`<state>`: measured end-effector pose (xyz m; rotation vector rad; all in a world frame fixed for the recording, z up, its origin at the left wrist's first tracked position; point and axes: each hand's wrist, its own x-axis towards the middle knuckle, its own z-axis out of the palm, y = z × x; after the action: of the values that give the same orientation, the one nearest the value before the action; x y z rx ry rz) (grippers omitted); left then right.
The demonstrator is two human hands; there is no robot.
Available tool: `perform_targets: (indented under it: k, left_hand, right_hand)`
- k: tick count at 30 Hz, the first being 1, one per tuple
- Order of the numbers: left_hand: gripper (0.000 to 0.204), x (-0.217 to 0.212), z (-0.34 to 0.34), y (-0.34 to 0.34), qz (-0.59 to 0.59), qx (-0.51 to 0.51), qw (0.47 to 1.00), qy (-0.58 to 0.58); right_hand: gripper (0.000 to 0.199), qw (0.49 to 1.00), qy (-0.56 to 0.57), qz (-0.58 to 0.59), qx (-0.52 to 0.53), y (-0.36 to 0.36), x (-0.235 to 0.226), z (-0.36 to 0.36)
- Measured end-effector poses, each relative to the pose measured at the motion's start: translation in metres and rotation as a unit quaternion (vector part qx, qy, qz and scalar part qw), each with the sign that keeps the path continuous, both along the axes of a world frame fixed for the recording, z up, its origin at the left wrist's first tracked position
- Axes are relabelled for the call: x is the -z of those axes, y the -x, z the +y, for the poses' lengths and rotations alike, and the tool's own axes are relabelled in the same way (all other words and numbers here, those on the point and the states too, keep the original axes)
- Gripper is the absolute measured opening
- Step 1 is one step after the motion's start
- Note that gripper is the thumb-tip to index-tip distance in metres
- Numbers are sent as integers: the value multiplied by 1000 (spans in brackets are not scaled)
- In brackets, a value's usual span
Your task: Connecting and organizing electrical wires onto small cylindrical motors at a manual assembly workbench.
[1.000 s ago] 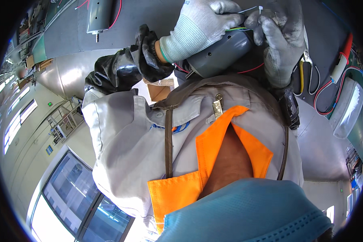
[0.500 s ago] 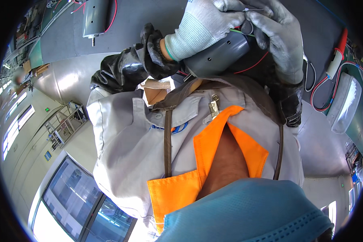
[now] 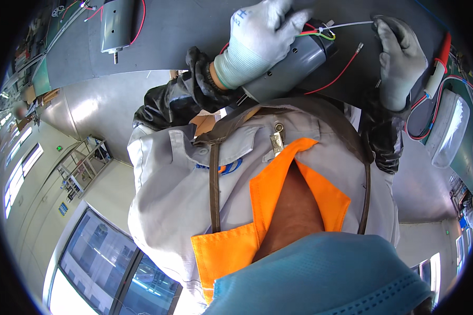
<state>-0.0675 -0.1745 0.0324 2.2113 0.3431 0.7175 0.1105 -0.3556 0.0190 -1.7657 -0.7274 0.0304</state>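
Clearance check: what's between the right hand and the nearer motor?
Head view: a white cable tie spans from wires at the motor to the right hand; a red lead lies below it.

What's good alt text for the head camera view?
A person's gloved right grip holds a white zip tie stretched from colored wires at a dark grey motor's end, while the gloved left grip is over the motor. A similar motor lies farther left.
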Motion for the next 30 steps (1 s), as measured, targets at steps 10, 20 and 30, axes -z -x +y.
perform_targets:
  k: [10, 20, 30]
  left_hand:
    - [18, -31, -2, -2, 63, 141, 966, -208]
    - [42, -31, 29, -4, 77, 323, 849, -410]
    - [31, -42, 30, -1, 115, 223, 874, -416]
  right_hand:
    - [18, 816, -314, 468, -126, 6, -7, 23]
    - [20, 896, -16, 373, -240, 31, -43, 11]
    - [22, 992, -57, 105, -35, 19, -50, 29]
